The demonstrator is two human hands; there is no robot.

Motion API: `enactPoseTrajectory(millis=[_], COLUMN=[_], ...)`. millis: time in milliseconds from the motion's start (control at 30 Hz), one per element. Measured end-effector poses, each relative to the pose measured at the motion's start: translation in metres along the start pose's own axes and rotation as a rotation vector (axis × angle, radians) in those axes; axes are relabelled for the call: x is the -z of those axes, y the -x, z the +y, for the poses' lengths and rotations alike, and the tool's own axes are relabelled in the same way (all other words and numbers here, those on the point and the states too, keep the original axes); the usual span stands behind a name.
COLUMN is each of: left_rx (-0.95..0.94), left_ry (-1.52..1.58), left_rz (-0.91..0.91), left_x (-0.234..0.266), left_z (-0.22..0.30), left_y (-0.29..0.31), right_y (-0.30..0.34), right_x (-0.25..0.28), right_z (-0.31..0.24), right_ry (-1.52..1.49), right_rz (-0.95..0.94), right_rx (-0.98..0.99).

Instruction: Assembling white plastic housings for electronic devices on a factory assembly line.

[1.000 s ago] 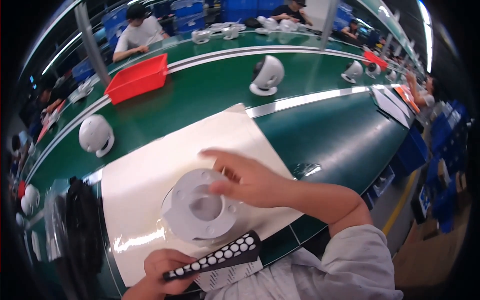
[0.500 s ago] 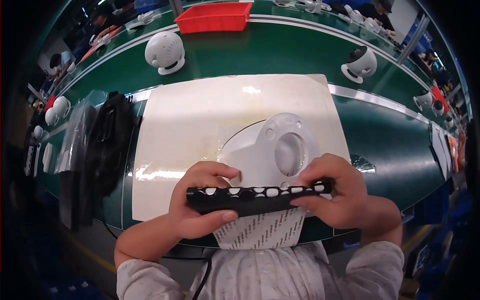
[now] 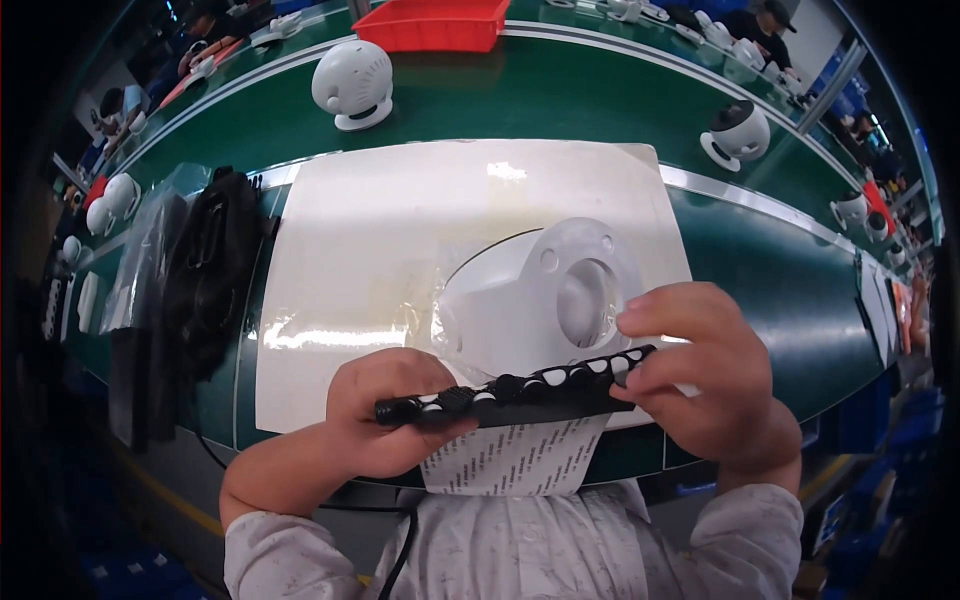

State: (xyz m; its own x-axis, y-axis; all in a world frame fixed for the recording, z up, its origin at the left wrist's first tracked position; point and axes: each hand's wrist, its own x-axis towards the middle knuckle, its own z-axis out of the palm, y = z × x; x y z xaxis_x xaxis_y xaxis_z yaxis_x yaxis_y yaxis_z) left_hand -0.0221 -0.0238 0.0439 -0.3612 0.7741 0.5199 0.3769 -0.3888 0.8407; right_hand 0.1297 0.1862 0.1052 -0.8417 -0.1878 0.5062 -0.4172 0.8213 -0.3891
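Both hands hold a black strip (image 3: 520, 388) with several round holes, level in front of me. My left hand (image 3: 385, 410) grips its left end and my right hand (image 3: 700, 370) pinches its right end. A white printed sheet (image 3: 515, 455) hangs under the strip. Just behind it, a white rounded plastic housing (image 3: 545, 295) with a round opening lies on its side on a white mat (image 3: 400, 230), partly wrapped in clear film.
The mat lies on a green conveyor bench (image 3: 780, 270). A bundle of black cables in clear bags (image 3: 200, 270) sits to the left. White round devices (image 3: 352, 85) (image 3: 738, 133) stand farther back, with a red bin (image 3: 435, 22) beyond. Other people work at the far side.
One second ago my right hand rested on the housing and only the left held the strip. Now both hands hold the strip raised, and the housing lies tipped on its side.
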Motion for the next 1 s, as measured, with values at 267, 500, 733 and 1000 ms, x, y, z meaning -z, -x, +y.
enactPoseTrajectory(millis=[267, 500, 733, 1000], left_rx=[-0.050, -0.042, 0.006, -0.213], left_ry=[-0.048, -0.025, -0.031, -0.205], left_rz=[-0.087, -0.156, -0.201, -0.169], left_x=[0.005, 0.011, 0.019, 0.022], left_z=[0.001, 0.002, 0.000, -0.015], left_y=[-0.003, -0.004, -0.002, 0.000], right_y=[-0.011, -0.017, -0.025, -0.048], right_x=[-0.020, -0.033, -0.020, -0.047], right_z=[-0.005, -0.010, -0.011, 0.052], right_ry=[-0.127, -0.302, -0.508, -0.738], right_rz=[0.106, 0.282, -0.238, 0.454], right_rx=[0.076, 0.109, 0.210, -0.295])
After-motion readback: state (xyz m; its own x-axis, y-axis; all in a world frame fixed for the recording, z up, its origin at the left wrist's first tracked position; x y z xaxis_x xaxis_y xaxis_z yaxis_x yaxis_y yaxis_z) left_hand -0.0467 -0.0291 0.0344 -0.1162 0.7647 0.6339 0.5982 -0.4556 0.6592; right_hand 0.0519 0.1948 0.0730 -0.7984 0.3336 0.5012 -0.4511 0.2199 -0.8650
